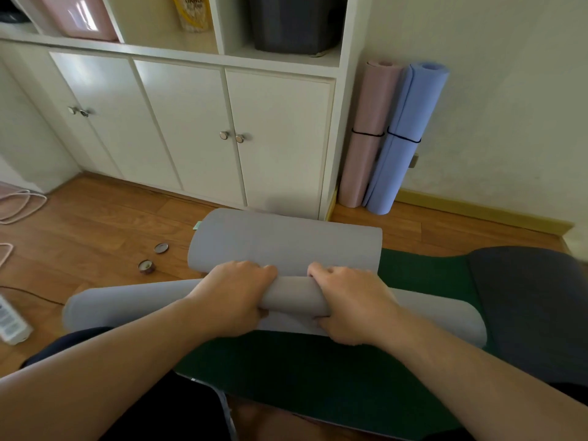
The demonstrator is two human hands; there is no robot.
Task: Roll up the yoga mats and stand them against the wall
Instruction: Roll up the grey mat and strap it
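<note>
A grey yoga mat (283,243) lies in front of me, its near part wound into a roll and its far part still flat toward the cabinet. My left hand (235,297) and my right hand (346,303) grip the roll side by side near its middle, fingers curled over the top and thumbs underneath. A dark green mat (318,361) lies flat beneath it. Against the wall at the right stand two rolled mats, a pink mat (369,135) and a blue mat (404,138), each held by a black band.
A white cabinet (191,128) with shelves stands just beyond the grey mat. Two small round tins (152,257) lie on the wooden floor at the left, near pink cables (22,205) and a white power strip (11,323). A dark cushion-like thing (528,300) sits at the right.
</note>
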